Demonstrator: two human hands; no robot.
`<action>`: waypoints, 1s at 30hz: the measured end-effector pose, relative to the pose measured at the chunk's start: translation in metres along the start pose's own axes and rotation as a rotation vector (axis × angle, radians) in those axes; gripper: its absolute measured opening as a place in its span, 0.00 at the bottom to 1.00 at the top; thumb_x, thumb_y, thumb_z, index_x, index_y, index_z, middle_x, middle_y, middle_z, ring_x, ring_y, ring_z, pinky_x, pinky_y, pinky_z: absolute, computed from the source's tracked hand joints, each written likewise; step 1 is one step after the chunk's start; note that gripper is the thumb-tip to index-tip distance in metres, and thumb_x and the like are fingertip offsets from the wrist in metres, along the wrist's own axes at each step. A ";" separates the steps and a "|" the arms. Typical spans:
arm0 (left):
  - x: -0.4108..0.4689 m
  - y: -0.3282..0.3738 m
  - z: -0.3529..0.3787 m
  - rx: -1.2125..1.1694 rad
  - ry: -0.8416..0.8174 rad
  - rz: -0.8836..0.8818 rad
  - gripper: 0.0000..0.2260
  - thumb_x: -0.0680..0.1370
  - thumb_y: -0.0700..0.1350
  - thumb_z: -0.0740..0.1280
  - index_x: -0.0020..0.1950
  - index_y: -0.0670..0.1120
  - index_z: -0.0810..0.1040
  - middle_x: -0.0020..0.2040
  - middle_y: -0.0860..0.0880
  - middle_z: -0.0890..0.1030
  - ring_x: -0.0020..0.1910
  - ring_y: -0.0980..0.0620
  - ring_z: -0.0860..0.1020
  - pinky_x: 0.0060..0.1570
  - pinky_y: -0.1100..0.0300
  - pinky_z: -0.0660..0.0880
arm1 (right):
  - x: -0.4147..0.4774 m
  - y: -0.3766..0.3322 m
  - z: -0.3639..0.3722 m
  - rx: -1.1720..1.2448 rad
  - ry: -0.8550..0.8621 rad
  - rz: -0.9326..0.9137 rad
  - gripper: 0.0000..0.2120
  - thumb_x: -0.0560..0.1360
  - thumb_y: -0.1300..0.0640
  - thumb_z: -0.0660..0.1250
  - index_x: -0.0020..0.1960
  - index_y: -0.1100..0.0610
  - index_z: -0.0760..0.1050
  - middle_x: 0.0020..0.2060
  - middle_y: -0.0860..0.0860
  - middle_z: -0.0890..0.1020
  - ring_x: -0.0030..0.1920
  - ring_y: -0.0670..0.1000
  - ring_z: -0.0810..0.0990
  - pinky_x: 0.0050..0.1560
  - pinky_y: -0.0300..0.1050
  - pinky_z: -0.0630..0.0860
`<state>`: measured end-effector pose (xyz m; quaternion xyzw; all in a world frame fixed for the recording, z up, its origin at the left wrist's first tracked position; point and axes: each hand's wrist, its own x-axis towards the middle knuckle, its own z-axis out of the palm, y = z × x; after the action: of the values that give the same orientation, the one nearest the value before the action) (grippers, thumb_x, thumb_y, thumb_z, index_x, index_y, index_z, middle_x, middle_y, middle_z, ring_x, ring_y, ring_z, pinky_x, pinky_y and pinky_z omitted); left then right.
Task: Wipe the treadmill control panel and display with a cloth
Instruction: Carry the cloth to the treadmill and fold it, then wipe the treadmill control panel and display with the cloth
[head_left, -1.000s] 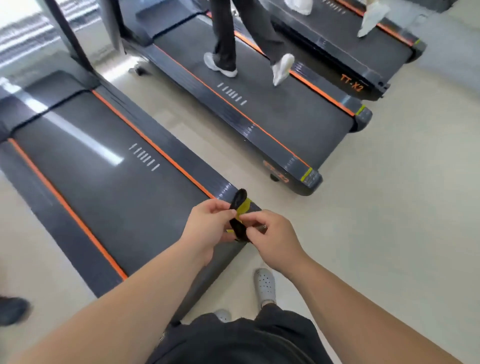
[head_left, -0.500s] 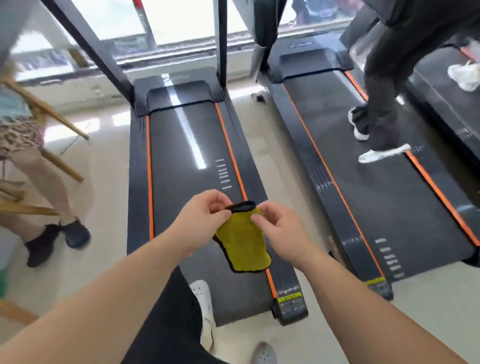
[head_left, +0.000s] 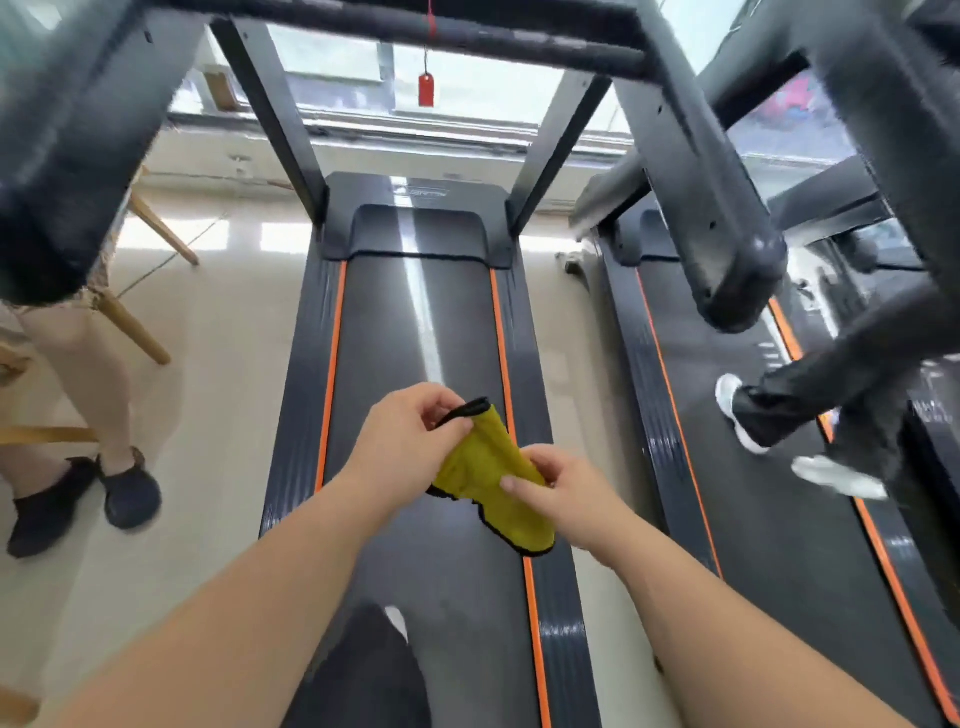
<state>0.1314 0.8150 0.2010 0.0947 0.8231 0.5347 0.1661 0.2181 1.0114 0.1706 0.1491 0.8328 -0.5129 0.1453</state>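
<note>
Pinching a soft, yellow, black-edged cloth (head_left: 488, 473), the left hand (head_left: 410, 447) holds its top and the right hand (head_left: 566, 499) its side; its rumpled bottom droops below both grips.

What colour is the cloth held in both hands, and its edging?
Yellow cloth with black edging, clearest in the head view.

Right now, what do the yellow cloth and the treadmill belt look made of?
The yellow cloth: soft napped fabric, probably microfibre, with black stitched edging; it folds limply. The treadmill belt: dark, seemingly rubbery sheet, semi-matte; a pale glare streak runs along it.
</note>
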 end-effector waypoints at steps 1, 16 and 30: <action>0.016 0.014 -0.022 0.034 0.026 0.023 0.05 0.76 0.45 0.73 0.42 0.55 0.83 0.41 0.53 0.81 0.42 0.54 0.79 0.43 0.58 0.75 | 0.011 -0.028 -0.006 -0.004 0.009 0.001 0.03 0.77 0.53 0.73 0.51 0.49 0.83 0.45 0.49 0.87 0.48 0.51 0.84 0.54 0.55 0.81; 0.240 0.146 -0.163 -0.026 0.223 -0.104 0.08 0.70 0.54 0.67 0.43 0.53 0.81 0.41 0.47 0.83 0.46 0.44 0.82 0.50 0.40 0.79 | 0.208 -0.234 -0.153 -0.388 0.011 -0.072 0.03 0.78 0.59 0.70 0.47 0.53 0.79 0.38 0.46 0.80 0.41 0.47 0.78 0.40 0.38 0.72; 0.520 0.231 -0.145 -0.036 0.355 -0.204 0.01 0.75 0.43 0.69 0.45 0.48 0.79 0.40 0.48 0.81 0.39 0.50 0.77 0.39 0.55 0.72 | 0.474 -0.302 -0.310 -0.354 0.143 -0.294 0.08 0.81 0.61 0.64 0.54 0.53 0.81 0.47 0.44 0.81 0.52 0.48 0.78 0.50 0.42 0.67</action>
<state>-0.4101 0.9603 0.3762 -0.0879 0.8352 0.5378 0.0736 -0.3628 1.2075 0.3623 0.0346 0.9307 -0.3625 0.0336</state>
